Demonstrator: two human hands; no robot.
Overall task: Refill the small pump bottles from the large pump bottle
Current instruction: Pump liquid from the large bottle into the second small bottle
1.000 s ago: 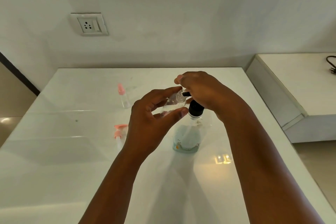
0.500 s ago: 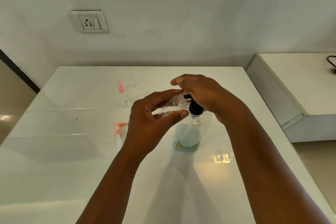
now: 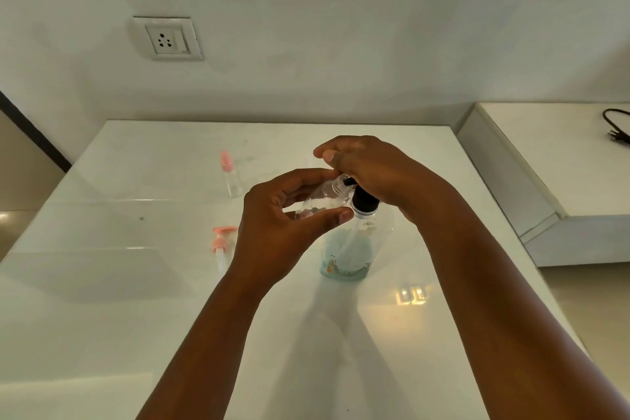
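Note:
The large clear pump bottle (image 3: pixel 347 252) stands mid-table, holding bluish liquid, with a black pump collar (image 3: pixel 364 201). My right hand (image 3: pixel 371 170) lies over the black pump head, fingers curled round it. My left hand (image 3: pixel 283 225) holds a small clear uncapped bottle (image 3: pixel 324 201) tilted, its open neck right at the black spout. A pink pump cap with its tube (image 3: pixel 221 245) lies on the table left of my left hand. Another small bottle with a pink top (image 3: pixel 230 177) stands upright further back.
The white glossy table (image 3: pixel 102 283) meets the wall at the back, below a wall socket (image 3: pixel 167 39). A lower white ledge (image 3: pixel 562 160) with a black cable (image 3: pixel 617 129) lies to the right. The floor shows at the far left and right.
The small bottle in my left hand has tipped more on its side, with its neck kept at the spout. My right hand stays over the pump head.

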